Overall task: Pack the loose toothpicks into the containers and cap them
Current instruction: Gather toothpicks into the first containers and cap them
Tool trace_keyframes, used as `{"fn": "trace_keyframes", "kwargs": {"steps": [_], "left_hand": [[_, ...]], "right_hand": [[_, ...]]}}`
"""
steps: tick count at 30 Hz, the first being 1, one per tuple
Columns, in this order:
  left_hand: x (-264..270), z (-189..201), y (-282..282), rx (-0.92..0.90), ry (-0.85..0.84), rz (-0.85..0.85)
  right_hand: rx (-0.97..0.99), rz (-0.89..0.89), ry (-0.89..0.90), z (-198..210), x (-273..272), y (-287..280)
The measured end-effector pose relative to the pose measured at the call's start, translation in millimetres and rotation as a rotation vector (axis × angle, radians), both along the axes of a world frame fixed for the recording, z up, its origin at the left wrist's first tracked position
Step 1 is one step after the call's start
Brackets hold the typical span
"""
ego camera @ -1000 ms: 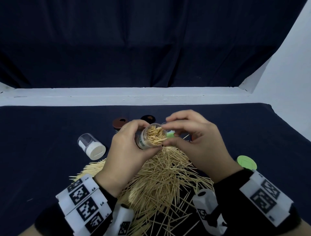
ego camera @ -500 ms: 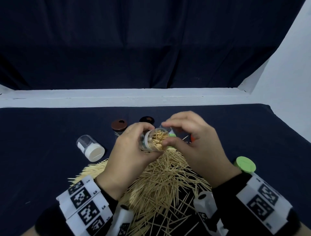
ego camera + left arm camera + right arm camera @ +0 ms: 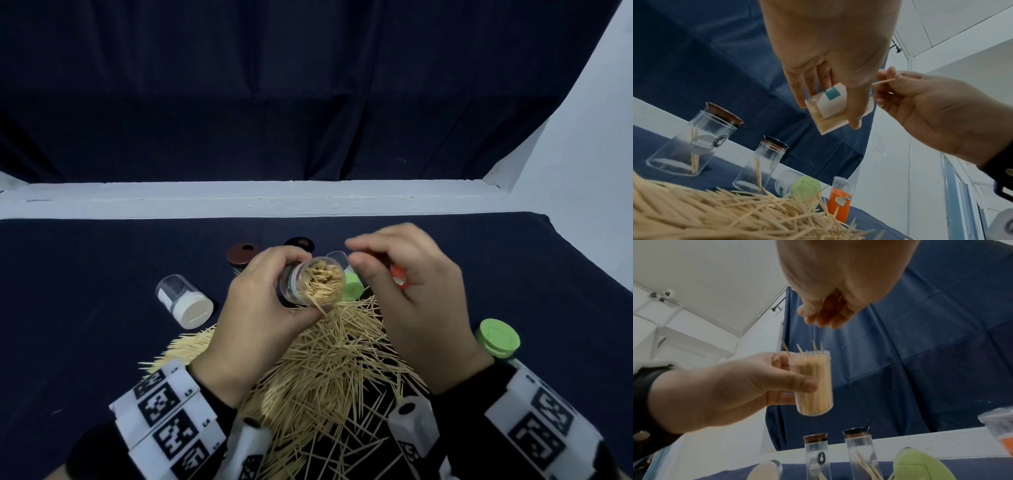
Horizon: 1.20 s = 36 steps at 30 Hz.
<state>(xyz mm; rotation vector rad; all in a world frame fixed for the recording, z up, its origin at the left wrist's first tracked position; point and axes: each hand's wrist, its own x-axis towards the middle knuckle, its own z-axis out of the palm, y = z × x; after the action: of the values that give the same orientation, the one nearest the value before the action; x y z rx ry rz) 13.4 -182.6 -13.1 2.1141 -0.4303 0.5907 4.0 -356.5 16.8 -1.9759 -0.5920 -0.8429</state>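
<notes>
My left hand [image 3: 260,308] grasps the open tube [image 3: 313,281] above the far edge of the toothpick pile [image 3: 318,370], fingers and thumb curled round its wall. The tube is packed nearly full; a few tips stand proud of the rim in the right wrist view. My right hand [image 3: 411,298] hangs just right of the tube mouth with fingertips drawn together; the left wrist view shows them pinching a single toothpick [image 3: 884,81]. The pile covers the near middle of the bench [image 3: 85,274]. Beyond it stand two jars with dark lids [image 3: 692,142], a green-capped tube [image 3: 797,186] on its side and an orange tube [image 3: 840,198]. A white-capped tube [image 3: 185,301] lies left; a green cap [image 3: 498,337] lies right.
</notes>
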Motion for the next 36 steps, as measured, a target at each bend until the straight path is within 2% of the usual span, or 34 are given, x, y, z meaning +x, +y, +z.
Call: {"fn": "trace_keyframes", "kwargs": {"steps": [4,7,11,15,18,20,24,28,30,33,36], "left_hand": [[1,0,-2,-0.050,-0.012,-0.004],[1,1,-4,-0.064,-0.024,-0.014],[1,-1,-5,-0.051,-0.036,-0.007],[2,-3,-3,-0.036,-0.040,0.004],[3,-4,-3,-0.032,-0.038,0.009],[3,-4,-3,-0.017,-0.046,0.002],[4,-4,-2,-0.026,-0.042,-0.002],[4,-2,-2,-0.038,-0.059,0.011],[3,-2,-2,-0.039,-0.063,0.011],[2,-2,-2,-0.031,-0.063,0.007],[4,0,0,-0.030,-0.060,0.014]], "right_hand": [[-0.093,0.043,0.117,-3,-3,5],[-0.164,0.059,0.074,-10,-3,10],[-0.146,0.018,0.036,-10,0,12],[-0.110,0.035,0.111,-3,-3,11],[-0.222,0.056,0.152,-3,-3,12],[-0.289,0.090,0.112,-5,-3,13],[-0.301,0.096,-0.032,-9,-2,12],[-0.241,-0.031,-0.117,-9,0,7],[-0.229,-0.072,-0.120,-9,2,6],[-0.316,-0.014,-0.095,-9,2,7],[-0.277,0.034,-0.055,-8,0,6]]}}
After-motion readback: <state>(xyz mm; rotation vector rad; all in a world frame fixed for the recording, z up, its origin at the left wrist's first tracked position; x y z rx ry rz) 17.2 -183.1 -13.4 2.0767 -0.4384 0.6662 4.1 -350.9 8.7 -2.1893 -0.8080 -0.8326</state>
